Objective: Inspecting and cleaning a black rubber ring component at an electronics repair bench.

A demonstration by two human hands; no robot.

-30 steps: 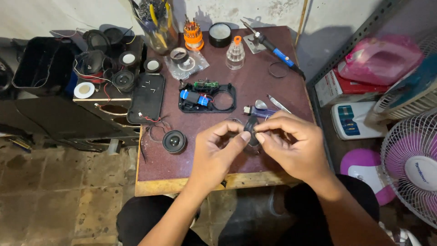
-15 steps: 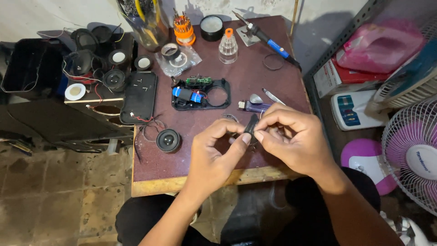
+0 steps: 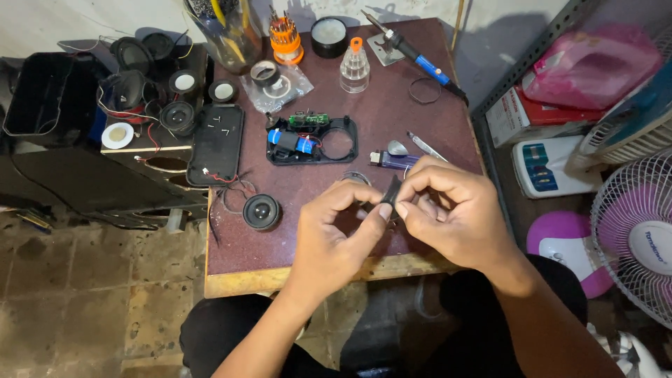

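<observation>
Over the near edge of a small maroon table (image 3: 378,105), my left hand (image 3: 336,234) and my right hand (image 3: 455,210) meet. Both pinch a small black part (image 3: 392,190) between thumb and fingertips; what it is cannot be told. Just beyond the hands lie a purple lighter (image 3: 395,161), metal tweezers (image 3: 427,147) and a thin wire ring. Farther back rests an open black speaker housing (image 3: 311,140) with a blue battery and a green circuit board.
A loose round speaker (image 3: 262,212) with wires lies at the left, beside a black cover plate (image 3: 217,143). At the back stand a soldering iron (image 3: 416,56), a screwdriver-bit set (image 3: 285,38), a tape roll and a clear bottle. A white fan (image 3: 637,238) stands to the right.
Both hands have stayed together on the small black part, with only slight finger movement. The view has shifted a little.
</observation>
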